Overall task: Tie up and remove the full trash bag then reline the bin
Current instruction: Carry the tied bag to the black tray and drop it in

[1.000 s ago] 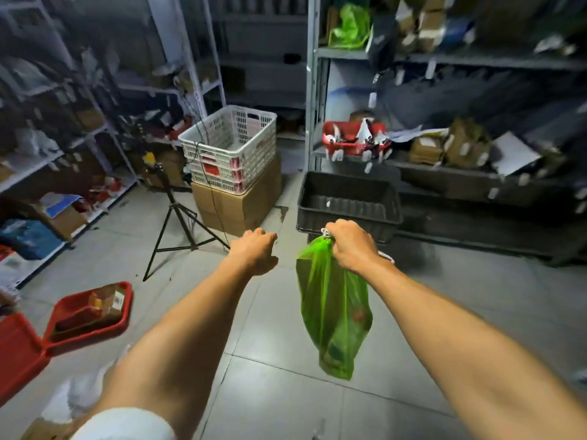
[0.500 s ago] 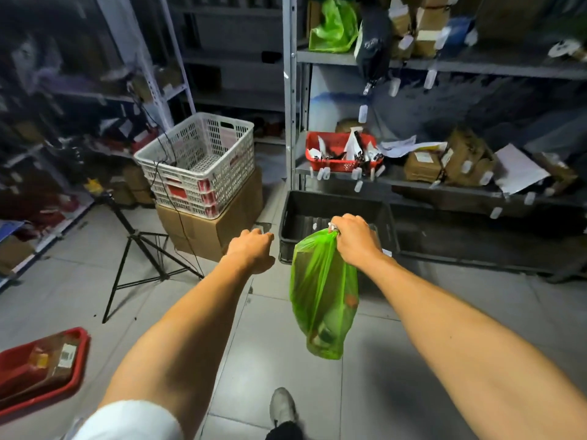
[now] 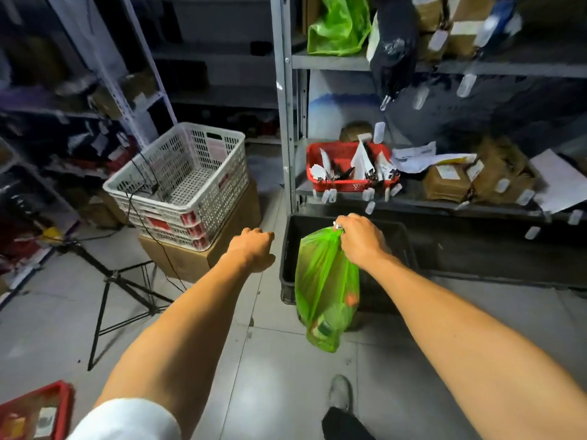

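Black crate closer now; green bag below right grip, tight round its neck; left grip curled, empty

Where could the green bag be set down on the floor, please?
Bare tiles lie between the tripod, the black crate and the shoe, and again right of the bag, in front of the shelves. The left is crowded with tripod legs and a red tray. The red basket is full.
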